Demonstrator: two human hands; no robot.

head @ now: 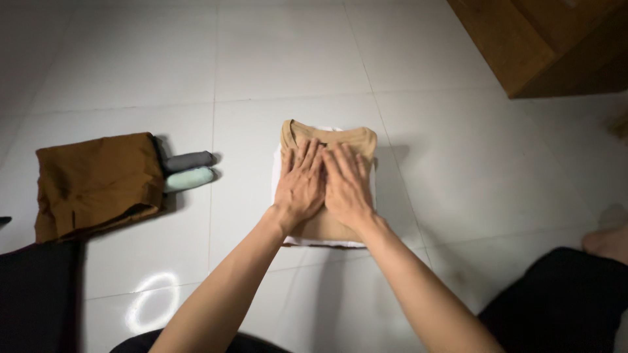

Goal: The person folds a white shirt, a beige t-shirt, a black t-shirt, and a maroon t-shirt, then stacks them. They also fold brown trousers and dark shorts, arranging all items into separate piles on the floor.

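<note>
Tan cotton, a folded t-shirt (327, 140), lies on the white tiled floor (458, 163) atop a folded white garment (278, 171) whose edges peek out around it. The left hand (299, 186) and right hand (347, 186) press flat on the shirt side by side, thumbs touching, fingers (307, 157) extended and slightly spread, gripping nothing; the neckline sits just beyond the fingertips. Well left of the fingers lie a folded brown garment (98, 183) and, just beside its right edge, two rolled pieces, one dark grey (188, 161) and one pale green (188, 178). Bare tiles lie open beyond and to the right of the fingers, up to a wooden furniture corner (543, 46) at far right.
</note>
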